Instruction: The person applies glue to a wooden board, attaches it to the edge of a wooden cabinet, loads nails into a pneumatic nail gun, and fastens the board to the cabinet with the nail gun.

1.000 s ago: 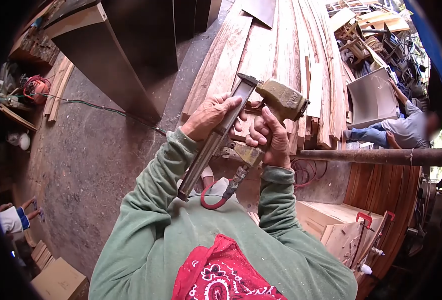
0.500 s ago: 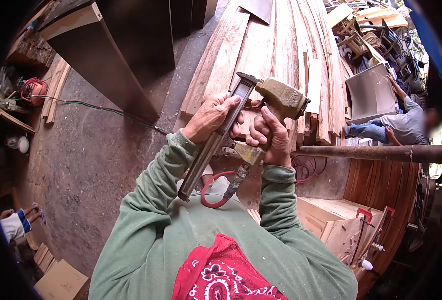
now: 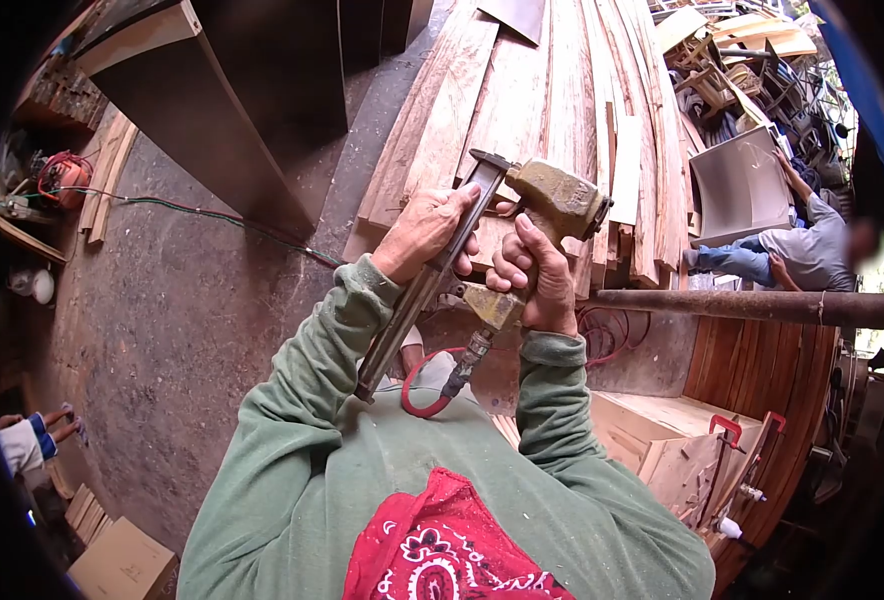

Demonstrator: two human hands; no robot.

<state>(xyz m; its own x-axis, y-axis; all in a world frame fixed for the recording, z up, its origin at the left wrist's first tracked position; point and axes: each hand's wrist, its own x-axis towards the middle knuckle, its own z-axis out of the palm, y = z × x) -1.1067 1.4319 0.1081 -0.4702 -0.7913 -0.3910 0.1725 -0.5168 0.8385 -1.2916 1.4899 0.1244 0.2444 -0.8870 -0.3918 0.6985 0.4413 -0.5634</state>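
Observation:
A worn, yellowish air nail gun [image 3: 559, 195] is held tilted in front of my chest, its head up and to the right. My left hand [image 3: 424, 235] is closed around the long metal magazine [image 3: 398, 325], thumb lying along it near the top end. My right hand [image 3: 542, 275] wraps the gun's handle, with its fingers curled in. From the handle's lower end, a coupling [image 3: 470, 362] joins a red air hose [image 3: 424, 408] that loops against my green shirt. What lies inside the magazine is hard to make out.
Long boards [image 3: 522, 100] are stacked ahead. Dark panels [image 3: 232, 110] stand at upper left. A metal pipe [image 3: 742, 305] crosses at right, above a wooden box with red clamps [image 3: 725, 428]. One person [image 3: 812, 245] is at far right, another [image 3: 27, 440] at far left.
My left thumb has shifted slightly up along the magazine, and the pale strip seen near its top shows less now. The right hand keeps its grip. The view has moved slightly.

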